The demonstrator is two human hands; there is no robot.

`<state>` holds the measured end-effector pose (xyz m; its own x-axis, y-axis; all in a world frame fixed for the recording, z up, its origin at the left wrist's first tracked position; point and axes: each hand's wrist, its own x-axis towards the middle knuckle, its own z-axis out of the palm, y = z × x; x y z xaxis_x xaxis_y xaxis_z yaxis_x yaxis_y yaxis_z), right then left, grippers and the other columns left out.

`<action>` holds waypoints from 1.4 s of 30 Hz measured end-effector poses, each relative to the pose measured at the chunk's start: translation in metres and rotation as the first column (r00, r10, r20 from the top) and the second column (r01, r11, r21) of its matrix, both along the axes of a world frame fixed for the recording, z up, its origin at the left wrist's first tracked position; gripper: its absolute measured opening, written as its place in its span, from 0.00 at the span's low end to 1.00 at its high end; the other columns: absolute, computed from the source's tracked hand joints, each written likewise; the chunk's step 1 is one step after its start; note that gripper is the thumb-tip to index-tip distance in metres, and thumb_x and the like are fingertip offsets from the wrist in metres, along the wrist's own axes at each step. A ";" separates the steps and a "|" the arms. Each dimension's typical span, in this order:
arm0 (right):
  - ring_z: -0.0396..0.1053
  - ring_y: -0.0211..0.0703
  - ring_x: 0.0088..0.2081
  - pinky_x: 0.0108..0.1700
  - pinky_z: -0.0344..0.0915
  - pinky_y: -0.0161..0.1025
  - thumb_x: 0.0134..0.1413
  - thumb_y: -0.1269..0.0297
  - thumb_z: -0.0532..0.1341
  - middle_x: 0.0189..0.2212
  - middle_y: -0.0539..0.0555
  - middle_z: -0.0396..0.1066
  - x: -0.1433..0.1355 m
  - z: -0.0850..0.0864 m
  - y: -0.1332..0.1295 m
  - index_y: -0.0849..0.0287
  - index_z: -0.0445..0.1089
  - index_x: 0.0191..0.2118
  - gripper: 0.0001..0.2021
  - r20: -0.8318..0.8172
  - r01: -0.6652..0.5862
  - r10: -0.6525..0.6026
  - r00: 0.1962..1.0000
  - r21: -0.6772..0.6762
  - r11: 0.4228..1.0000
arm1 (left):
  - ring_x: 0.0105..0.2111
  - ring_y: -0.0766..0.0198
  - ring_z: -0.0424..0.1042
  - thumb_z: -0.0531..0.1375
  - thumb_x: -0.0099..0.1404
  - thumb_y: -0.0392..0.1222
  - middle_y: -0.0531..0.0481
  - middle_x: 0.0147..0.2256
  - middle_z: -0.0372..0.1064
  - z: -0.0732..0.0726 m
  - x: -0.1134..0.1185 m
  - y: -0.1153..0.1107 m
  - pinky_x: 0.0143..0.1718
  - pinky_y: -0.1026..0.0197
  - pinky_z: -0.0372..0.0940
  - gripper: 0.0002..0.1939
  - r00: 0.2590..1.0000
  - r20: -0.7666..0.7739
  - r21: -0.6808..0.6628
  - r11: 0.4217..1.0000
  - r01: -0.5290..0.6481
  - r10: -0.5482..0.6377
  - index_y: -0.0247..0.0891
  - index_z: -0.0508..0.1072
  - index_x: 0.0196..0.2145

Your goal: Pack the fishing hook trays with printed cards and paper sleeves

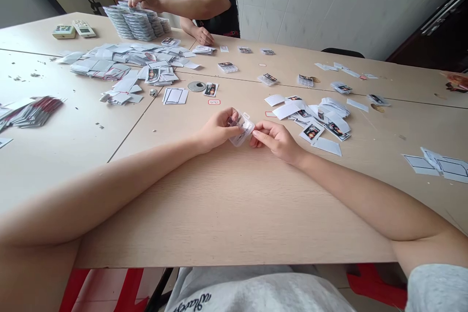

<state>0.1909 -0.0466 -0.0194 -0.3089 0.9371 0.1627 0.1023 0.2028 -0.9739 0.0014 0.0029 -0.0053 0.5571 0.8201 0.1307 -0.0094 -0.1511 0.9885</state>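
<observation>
A small clear plastic case [242,131] is held above the table near the centre of the head view. My left hand [221,129] grips its left side, thumb across the front. At its right edge, my right hand [272,139] has thumb and fingertips pinched together against the case. Just right of my right hand lies a loose heap of white and dark printed cards [312,131]. Beyond my left hand are a stack of outlined cards [175,96], a round metal lid [196,87] and a small printed card [211,89].
Across the wooden table [234,224], a person reaches over tall stacks of plastic packs [137,24]. A large pile of white packets [117,58] covers the back left, red-edged packets [36,112] the far left. Several filled cases [268,79] stand in rows at the back.
</observation>
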 end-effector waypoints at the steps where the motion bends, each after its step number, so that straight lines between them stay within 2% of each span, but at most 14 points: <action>1: 0.69 0.36 0.29 0.35 0.67 0.35 0.55 0.57 0.60 0.26 0.51 0.72 0.000 0.000 0.000 0.60 0.67 0.34 0.10 0.000 0.000 0.000 1.000 0.001 1.000 | 0.25 0.70 0.60 0.61 0.51 0.33 0.57 0.25 0.57 0.000 0.000 0.000 0.25 0.64 0.55 0.16 1.000 0.005 -0.006 1.000 0.004 -0.004 0.39 0.53 0.28; 6: 0.70 0.36 0.29 0.35 0.68 0.36 0.55 0.57 0.60 0.26 0.51 0.72 0.000 0.000 0.000 0.60 0.66 0.34 0.10 -0.004 0.007 -0.007 1.000 0.001 1.000 | 0.26 0.70 0.61 0.63 0.52 0.35 0.56 0.26 0.58 0.001 0.000 -0.001 0.27 0.64 0.57 0.18 0.999 0.041 -0.023 0.999 0.032 -0.032 0.39 0.53 0.28; 13: 0.70 0.36 0.29 0.35 0.68 0.36 0.55 0.60 0.59 0.26 0.50 0.72 0.000 0.000 0.001 0.60 0.66 0.34 0.08 0.009 -0.004 0.004 1.000 -0.001 1.000 | 0.26 0.69 0.62 0.64 0.52 0.37 0.56 0.26 0.59 0.000 -0.001 0.000 0.26 0.65 0.56 0.19 0.999 -0.011 0.011 0.999 0.035 -0.035 0.39 0.53 0.28; 42: 0.70 0.37 0.31 0.37 0.69 0.38 0.54 0.58 0.60 0.27 0.51 0.72 0.001 0.001 0.000 0.60 0.67 0.35 0.09 0.010 -0.018 0.018 1.000 -0.027 0.999 | 0.24 0.70 0.61 0.63 0.49 0.33 0.56 0.25 0.59 0.004 0.001 -0.004 0.24 0.66 0.55 0.18 0.999 -0.025 0.011 1.000 -0.022 0.022 0.39 0.54 0.28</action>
<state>0.1917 -0.0466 -0.0181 -0.3271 0.9354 0.1342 0.1088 0.1784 -0.9779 0.0026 -0.0006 -0.0017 0.5421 0.8310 0.1251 0.0193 -0.1611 0.9867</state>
